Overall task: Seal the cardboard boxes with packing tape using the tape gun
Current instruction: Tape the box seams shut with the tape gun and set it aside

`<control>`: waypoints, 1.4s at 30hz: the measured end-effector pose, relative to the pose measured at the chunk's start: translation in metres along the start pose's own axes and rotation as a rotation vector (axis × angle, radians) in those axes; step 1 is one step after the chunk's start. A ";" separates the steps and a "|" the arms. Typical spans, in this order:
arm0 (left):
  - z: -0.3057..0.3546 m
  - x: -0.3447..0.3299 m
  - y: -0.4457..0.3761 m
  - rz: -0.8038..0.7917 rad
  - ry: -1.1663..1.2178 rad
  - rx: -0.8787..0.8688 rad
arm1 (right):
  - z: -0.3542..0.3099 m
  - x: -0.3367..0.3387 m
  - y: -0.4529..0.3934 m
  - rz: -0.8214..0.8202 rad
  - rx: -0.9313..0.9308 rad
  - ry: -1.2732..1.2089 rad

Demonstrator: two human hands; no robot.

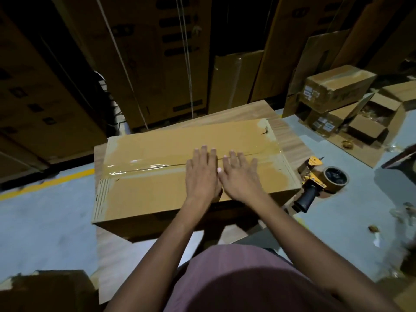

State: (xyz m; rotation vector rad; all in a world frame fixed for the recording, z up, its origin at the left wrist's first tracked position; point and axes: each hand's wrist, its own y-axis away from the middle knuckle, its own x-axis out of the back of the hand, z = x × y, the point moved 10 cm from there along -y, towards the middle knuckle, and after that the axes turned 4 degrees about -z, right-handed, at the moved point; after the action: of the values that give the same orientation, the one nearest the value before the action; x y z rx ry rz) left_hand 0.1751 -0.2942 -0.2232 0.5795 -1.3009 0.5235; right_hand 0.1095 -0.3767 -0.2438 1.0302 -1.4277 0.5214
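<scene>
Head view, box: the cardboard box (180, 167) lies flat on a wooden table (290, 140), its taped seam facing up.
Left hand (202, 174): fingers straight, palm pressing the tape strip (139, 165), likely to bond it.
Right hand (240, 176): flat just beside it, gripping nothing.
Tape gun (315, 183): set down right of the box, near to hand.

A brown cardboard box (157, 174) is lying flat under both hands, its top flaps closed and its long centre seam running left to right beneath the fingertips. A strip of clear packing tape (139, 165) is covering that seam (glossy, catching the light) and stretching away to the left of the hands. The tape gun (315, 183), yellow with a black handle and a brown roll, is lying on its side just right of the right hand, beside the box's corner.
</scene>
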 end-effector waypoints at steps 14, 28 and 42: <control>-0.043 -0.023 0.019 -0.074 0.128 0.162 | 0.036 -0.006 0.018 -0.033 -0.401 0.020; -0.097 -0.017 0.043 0.001 0.192 0.344 | 0.117 0.009 0.032 0.088 -0.600 -0.134; -0.126 -0.012 0.042 -0.027 0.210 0.401 | -0.110 -0.032 -0.006 -0.138 -0.037 -0.095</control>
State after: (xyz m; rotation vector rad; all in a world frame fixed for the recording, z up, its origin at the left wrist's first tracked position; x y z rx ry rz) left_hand 0.2378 -0.1800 -0.2518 0.8484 -0.9913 0.8095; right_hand 0.1707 -0.2806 -0.2582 1.1268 -1.4319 0.3488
